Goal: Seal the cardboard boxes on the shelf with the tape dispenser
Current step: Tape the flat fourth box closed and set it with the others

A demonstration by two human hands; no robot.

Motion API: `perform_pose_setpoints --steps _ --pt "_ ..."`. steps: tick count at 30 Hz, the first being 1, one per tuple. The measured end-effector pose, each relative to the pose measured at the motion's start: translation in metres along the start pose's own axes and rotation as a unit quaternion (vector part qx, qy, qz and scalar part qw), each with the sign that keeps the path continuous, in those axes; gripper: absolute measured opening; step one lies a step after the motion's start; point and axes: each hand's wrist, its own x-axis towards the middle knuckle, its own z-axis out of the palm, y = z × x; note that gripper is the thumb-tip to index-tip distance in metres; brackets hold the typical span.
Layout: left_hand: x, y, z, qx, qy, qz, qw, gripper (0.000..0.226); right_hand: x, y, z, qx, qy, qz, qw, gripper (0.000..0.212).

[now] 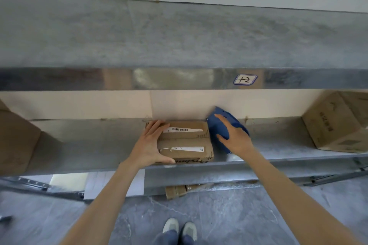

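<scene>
Cardboard box point(185, 141), small and flat, lies in the middle of the metal shelf point(89, 145), close to its front lip. Its top is dull brown, scuffed, with two closed flaps meeting along a centre seam and two torn white labels point(182, 129), one carrying a barcode. Whether tape already covers that seam cannot be told.

The left hand point(149, 145) steadies the box at its left end, fingers point(159, 125) straight and slightly spread over the top corner, thumb along the front edge. The right hand point(235, 137) holds the tape dispenser point(214, 127), a blue, smooth plastic shell standing just beside the box's right end, with the fingers wrapped over it and the thumb on its near side.

This looks like the start of a pass: box braced, tool not yet on the seam. The next move likely calls for lifting the dispenser onto one end of the seam, pressing the tape down firmly, and drawing it straight along while the left hand stops the light box from sliding on the slick galvanised sheet.

Further out, larger cartons stand at the shelf's right point(336, 123) and left point(16, 139) ends, and a handwritten tag point(245, 79) marks the beam above.
</scene>
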Motion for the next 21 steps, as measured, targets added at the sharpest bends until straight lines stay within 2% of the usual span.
perform_pose_setpoints --steps 6,12,21 --pt "0.001 -0.002 0.001 0.012 0.019 0.008 1.0 0.121 0.003 0.001 0.014 -0.017 0.014 0.021 1.0 0.074" --pt "0.001 -0.001 0.001 0.017 0.024 0.006 1.0 0.121 0.006 0.007 0.012 0.049 0.015 -0.018 0.999 0.09" --pt "0.001 -0.001 0.002 0.027 0.02 0.002 0.999 0.119 -0.004 0.003 0.005 0.031 -0.026 0.009 0.999 0.086"
